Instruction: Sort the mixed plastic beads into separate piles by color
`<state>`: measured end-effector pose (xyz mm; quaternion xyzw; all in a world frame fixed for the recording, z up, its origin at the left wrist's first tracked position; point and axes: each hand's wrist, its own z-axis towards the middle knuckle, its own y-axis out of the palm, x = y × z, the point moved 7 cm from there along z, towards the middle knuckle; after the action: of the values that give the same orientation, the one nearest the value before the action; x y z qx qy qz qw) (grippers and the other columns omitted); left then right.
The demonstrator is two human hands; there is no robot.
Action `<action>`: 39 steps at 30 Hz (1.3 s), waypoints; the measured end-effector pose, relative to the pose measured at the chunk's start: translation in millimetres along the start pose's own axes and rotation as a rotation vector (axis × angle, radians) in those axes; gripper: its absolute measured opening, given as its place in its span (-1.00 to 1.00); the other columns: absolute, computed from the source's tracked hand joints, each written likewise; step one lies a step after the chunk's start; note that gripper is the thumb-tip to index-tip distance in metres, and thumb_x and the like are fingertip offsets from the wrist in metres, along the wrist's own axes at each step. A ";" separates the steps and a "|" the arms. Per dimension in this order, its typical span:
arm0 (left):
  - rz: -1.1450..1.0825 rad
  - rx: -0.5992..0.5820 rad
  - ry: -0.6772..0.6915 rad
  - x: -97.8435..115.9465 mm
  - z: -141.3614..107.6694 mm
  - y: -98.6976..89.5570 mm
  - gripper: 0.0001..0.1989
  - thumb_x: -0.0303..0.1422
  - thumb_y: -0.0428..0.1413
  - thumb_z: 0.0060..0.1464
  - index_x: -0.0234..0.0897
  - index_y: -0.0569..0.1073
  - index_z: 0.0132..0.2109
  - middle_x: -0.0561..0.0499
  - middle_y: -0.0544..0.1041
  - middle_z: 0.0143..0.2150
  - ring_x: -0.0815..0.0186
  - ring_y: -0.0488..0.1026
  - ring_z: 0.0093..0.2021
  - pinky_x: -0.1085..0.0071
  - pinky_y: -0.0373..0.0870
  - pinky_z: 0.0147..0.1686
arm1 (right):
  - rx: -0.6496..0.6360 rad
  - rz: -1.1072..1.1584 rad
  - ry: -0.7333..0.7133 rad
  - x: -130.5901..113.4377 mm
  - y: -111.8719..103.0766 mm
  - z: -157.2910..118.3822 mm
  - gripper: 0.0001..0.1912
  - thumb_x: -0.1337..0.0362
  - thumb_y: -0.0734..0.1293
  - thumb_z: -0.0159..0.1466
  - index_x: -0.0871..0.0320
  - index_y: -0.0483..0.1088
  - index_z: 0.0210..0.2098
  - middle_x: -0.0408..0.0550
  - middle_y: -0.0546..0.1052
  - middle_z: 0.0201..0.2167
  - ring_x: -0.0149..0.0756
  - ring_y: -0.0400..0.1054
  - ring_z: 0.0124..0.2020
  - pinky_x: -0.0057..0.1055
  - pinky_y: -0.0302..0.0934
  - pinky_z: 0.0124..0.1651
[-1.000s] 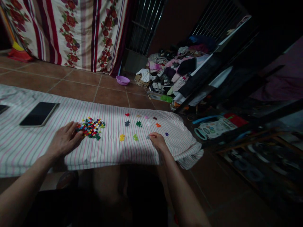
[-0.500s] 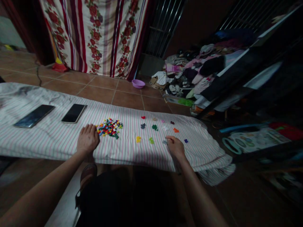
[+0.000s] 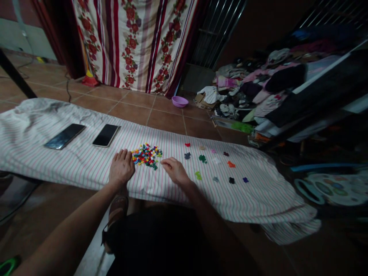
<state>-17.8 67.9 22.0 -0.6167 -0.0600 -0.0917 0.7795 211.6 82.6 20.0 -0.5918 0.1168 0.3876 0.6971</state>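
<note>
- The left hand (image 3: 122, 166) is lying palm down on the cloth-covered desk (image 3: 258, 195), its grip spread flat, at the left edge of the pile of coloured pieces (image 3: 146, 155).
- The right hand (image 3: 176, 171) is hovering or resting just right of that pile, thumb and forefinger drawing together; whether this grip is holding a piece, I cannot tell.
- Right of the hands, small colour groups are forming three rows.
- In the near row, lime (image 3: 198, 175), light grey (image 3: 215, 179), black (image 3: 231, 180) and dark blue (image 3: 245, 179) groups are sitting apart.
- In the middle row, slate grey (image 3: 187, 156), dark green (image 3: 202, 158), white (image 3: 216, 161) and orange (image 3: 230, 164) groups are lying.
- Red (image 3: 187, 145), beige (image 3: 202, 147), pink (image 3: 213, 151) and maroon (image 3: 226, 153) groups are making up the far row.
- Two phones (image 3: 106, 135) are lying left of the pile.
- Beyond the desk, a purple basin (image 3: 179, 101) is standing on the tiled floor (image 3: 166, 117).
</note>
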 end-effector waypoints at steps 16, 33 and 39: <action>-0.027 0.113 0.030 -3.2 2.1 7.4 -0.54 -0.32 -0.20 0.28 -0.46 0.41 0.14 -0.35 0.41 0.24 -0.03 0.27 0.31 0.00 0.12 0.30 | -0.150 -0.222 0.010 -18.3 31.4 23.6 -0.78 0.40 0.31 0.31 0.06 0.52 -0.11 -0.08 0.51 -0.21 -0.32 0.39 -0.18 -0.44 0.23 -0.12; -0.013 0.228 0.067 -6.4 1.5 12.0 -0.59 -0.33 -0.17 0.27 -0.42 0.44 0.07 -0.31 0.47 0.18 -0.03 0.32 0.27 0.01 0.20 0.25 | 0.029 -0.026 -0.077 -5.8 31.2 15.3 -0.84 0.35 0.30 0.33 0.09 0.54 -0.19 -0.06 0.54 -0.21 -0.30 0.44 -0.16 -0.39 0.30 -0.07; 0.009 0.237 0.073 -6.2 1.0 12.2 -0.58 -0.33 -0.18 0.28 -0.44 0.43 0.09 -0.32 0.46 0.19 -0.04 0.34 0.26 0.02 0.20 0.25 | 0.092 0.145 0.035 6.0 28.7 14.1 -0.85 0.34 0.29 0.29 0.07 0.52 -0.22 -0.11 0.58 -0.27 -0.32 0.48 -0.27 -0.39 0.34 -0.14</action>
<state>-21.2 72.0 9.4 -0.5167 -0.0392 -0.1030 0.8491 191.9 97.9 -1.0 -0.5557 0.1891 0.4211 0.6915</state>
